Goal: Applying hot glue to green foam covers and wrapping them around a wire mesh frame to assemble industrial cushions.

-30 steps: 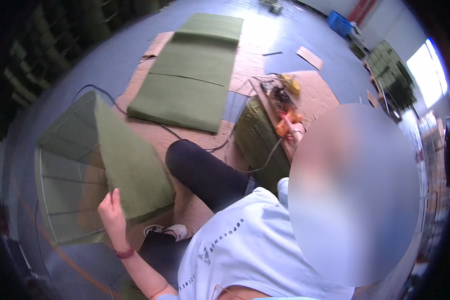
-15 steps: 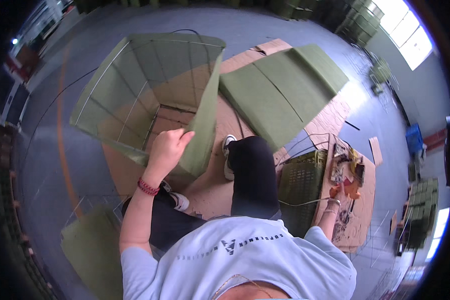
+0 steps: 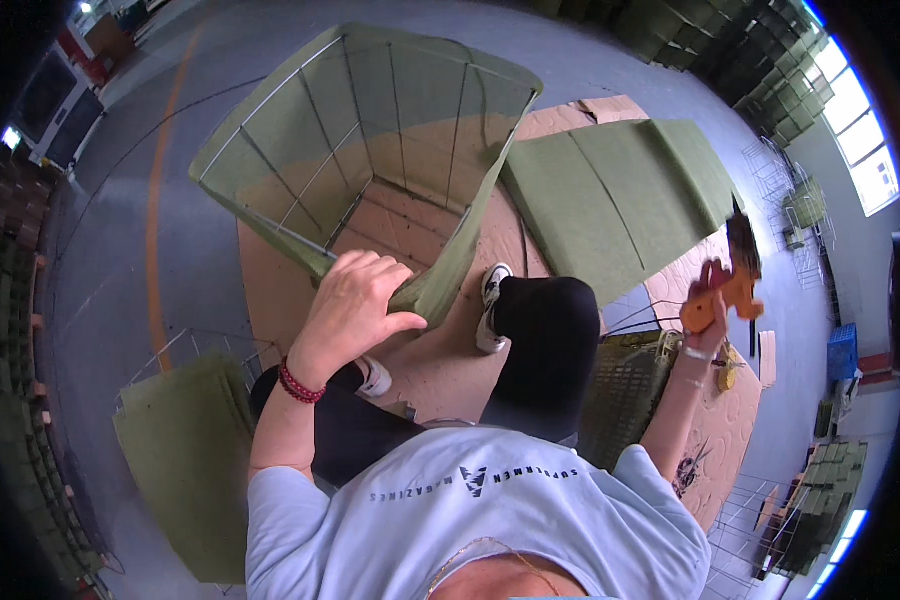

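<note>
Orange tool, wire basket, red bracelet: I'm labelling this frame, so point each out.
orange tool point(image 3: 732, 288), head view, its body above the right hand.
wire basket point(image 3: 370, 130), head view, green-lined wall.
red bracelet point(image 3: 298, 384), head view, beads on left wrist.

Two wire frames point(image 3: 370, 160) (fabric-covered), one orange tool point(image 3: 732, 285), two flat panels point(image 3: 610, 200).

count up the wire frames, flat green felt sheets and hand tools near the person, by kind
wire frames covered in green felt: 2, one gripped by the left hand at its rim, one on the floor
flat green felt sheets: 1
orange gun-shaped hand tools: 1, held by the right hand
total: 4
</note>
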